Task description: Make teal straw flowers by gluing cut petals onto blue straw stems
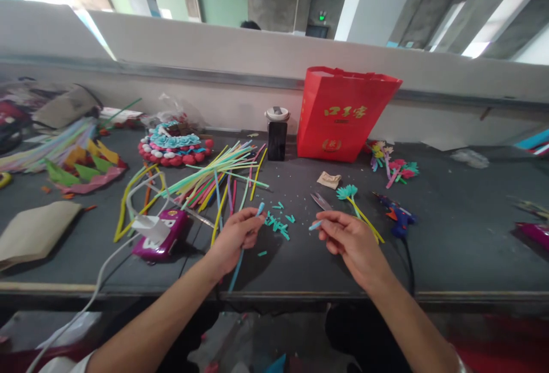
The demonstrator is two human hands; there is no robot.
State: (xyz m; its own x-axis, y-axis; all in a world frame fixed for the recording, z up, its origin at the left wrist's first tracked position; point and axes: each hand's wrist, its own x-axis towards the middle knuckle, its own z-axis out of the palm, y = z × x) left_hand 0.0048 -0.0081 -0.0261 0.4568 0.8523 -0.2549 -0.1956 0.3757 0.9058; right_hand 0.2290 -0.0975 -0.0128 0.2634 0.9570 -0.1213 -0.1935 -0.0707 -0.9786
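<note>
Left hand: one, fingers pinched on one long blue straw. The straw runs from 1 o'clock above the fingertips to 6 o'clock below the palm, over the tabletop edge.

Right hand: one, thumb and forefinger closed on one short blue straw piece, which pokes out at 9 o'clock.

Between the hands: one scatter of teal scraps, too small to count.

At 12 o'clock of the right hand:
- one pair of snips, lying flat
- one teal paper flower on a yellow stem
- one scrap of brown paper

At 2 o'clock: one blue glue gun.

At 11 o'clock of the left hand: one loose sheaf of coloured straws, count not legible.

At 9 o'clock: one purple device.

Far edge, 12 o'clock: one dark bottle and one red bag, upright, side by side.
</note>
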